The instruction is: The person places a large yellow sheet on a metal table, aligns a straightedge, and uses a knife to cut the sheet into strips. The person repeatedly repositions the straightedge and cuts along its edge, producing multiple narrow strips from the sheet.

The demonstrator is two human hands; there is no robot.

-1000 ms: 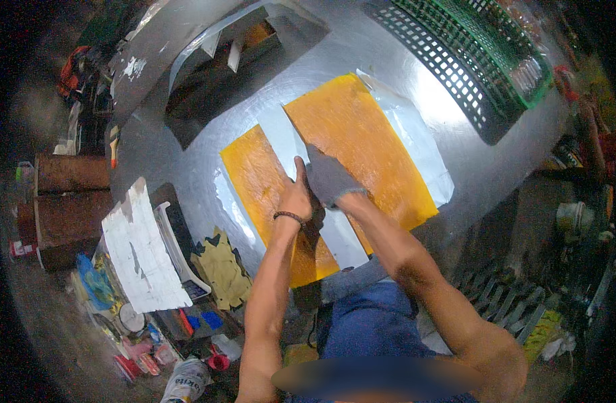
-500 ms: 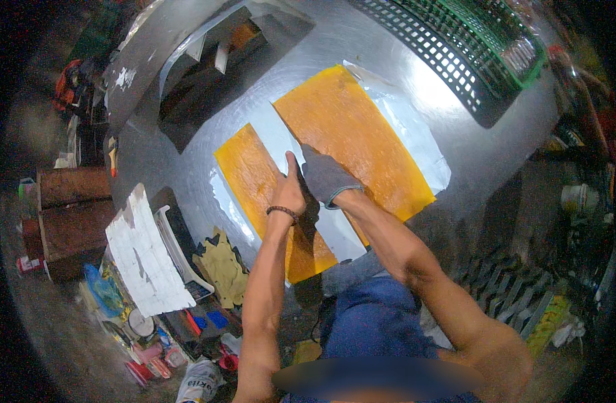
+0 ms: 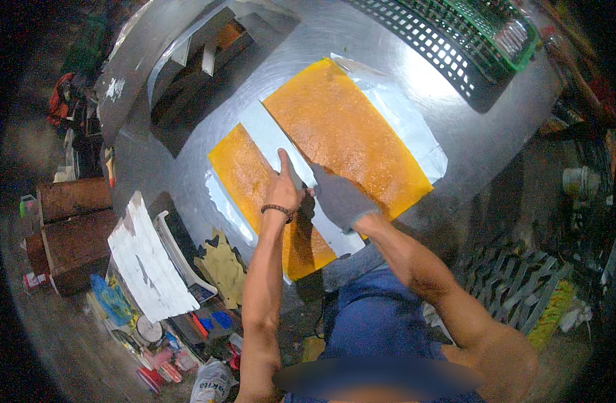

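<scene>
Counter (image 3: 489,138) of dull grey metal carries a glossy, mottled, straight-edged wide orange sheet (image 3: 355,127), a matching narrow orange sheet (image 3: 237,161) on its left and, between them, a pale strip (image 3: 263,127), over which the grey-gloved right hand (image 3: 343,199) and bare left hand (image 3: 285,191) sit side by side, their grips too hidden to tell.

We see the green basket (image 3: 484,28) cut off by the upper edge, and cannot quite tell what, if anything, the gloved right hand (image 3: 341,198) covers.
</scene>
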